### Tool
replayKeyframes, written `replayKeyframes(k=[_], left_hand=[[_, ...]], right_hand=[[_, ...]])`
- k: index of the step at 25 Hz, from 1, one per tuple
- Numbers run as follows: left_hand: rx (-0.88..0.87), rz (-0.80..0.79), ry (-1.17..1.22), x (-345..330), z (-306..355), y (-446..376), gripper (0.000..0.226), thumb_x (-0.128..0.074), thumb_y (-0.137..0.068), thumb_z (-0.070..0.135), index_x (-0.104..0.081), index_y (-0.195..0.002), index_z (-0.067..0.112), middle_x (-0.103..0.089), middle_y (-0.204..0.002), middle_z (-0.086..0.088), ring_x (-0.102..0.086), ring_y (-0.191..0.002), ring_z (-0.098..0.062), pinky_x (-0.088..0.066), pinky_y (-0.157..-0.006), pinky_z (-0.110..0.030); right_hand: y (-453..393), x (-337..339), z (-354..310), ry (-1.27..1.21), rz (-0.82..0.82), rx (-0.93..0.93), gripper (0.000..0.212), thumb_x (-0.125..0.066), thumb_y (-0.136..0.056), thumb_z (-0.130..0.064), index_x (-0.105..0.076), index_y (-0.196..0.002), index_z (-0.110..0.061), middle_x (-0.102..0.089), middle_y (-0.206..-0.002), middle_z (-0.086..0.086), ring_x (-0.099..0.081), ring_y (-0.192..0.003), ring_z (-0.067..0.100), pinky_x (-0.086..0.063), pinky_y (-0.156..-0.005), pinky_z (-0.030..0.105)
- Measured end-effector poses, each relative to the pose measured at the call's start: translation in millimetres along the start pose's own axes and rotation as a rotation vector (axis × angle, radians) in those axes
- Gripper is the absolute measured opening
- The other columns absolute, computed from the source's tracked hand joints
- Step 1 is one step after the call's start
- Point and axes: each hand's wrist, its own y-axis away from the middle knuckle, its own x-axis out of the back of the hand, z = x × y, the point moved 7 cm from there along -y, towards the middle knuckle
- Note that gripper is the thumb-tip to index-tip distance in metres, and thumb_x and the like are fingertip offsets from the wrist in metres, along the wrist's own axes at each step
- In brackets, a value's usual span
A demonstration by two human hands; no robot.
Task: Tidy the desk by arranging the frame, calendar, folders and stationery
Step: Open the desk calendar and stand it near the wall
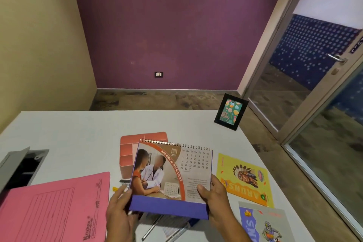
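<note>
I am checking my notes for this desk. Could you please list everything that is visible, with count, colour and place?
desk calendar: 1, purple base, June page, held above desk centre
photo frame: 1, black, upright, far right desk corner
file folder: 1, pink, near left
organiser: 1, salmon, behind calendar
yellow notebook: 1, right of calendar
grey notebook: 1, near right
pens: several, under calendar
cable box: 1, grey, open, left
desk: 1, white
left hand: grips calendar's left edge
right hand: grips calendar's right edge

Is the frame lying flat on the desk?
No, the frame stands upright near the desk's far right corner, its picture facing the camera.
</note>
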Motion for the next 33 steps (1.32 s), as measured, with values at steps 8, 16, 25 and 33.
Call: replayKeyframes(k=[8,16,25,33], left_hand=[[-0.330,-0.002,-0.425,-4,48,-7,0.033,-0.073,-0.085,0.009,-0.057,-0.098,0.034,-0.073,-0.096,-0.007,-0.073,-0.074,-0.032,-0.059,-0.073,-0.052],[-0.330,0.024,-0.407,-4,50,-11,0.028,-0.074,-0.084,0.009,-0.055,-0.103,0.016,-0.069,-0.092,-0.003,-0.068,-0.075,-0.018,-0.054,-0.064,-0.033],[-0.327,0.045,-0.442,-3,51,-15,0.031,-0.074,-0.084,0.011,-0.054,-0.108,0.016,-0.068,-0.093,-0.005,-0.069,-0.067,-0.012,-0.054,-0.059,-0.031],[-0.177,0.093,-0.397,2,51,-21,0.038,-0.078,-0.079,0.041,-0.062,-0.095,0.011,-0.074,-0.072,-0.016,-0.073,-0.070,-0.034,-0.059,-0.075,-0.052]], right_hand=[[2,-18,4,0.134,0.012,0.042,0.045,-0.058,-0.090,0.008,-0.043,-0.116,-0.025,-0.075,-0.101,0.011,-0.073,-0.090,0.030,-0.059,-0.078,0.050],[0,-24,-8,0.163,0.057,0.079,0.042,-0.060,-0.089,0.007,-0.039,-0.106,-0.025,-0.072,-0.105,0.009,-0.074,-0.086,0.025,-0.061,-0.072,0.046],[-6,-24,-9,0.200,0.096,0.072,0.043,-0.064,-0.086,0.007,-0.041,-0.104,-0.025,-0.072,-0.105,0.008,-0.074,-0.083,0.024,-0.061,-0.070,0.045],[-10,-28,-13,0.054,0.028,-0.076,0.024,-0.063,-0.083,0.011,-0.052,-0.103,0.003,-0.074,-0.098,0.018,-0.073,-0.080,0.036,-0.060,-0.066,0.045]])
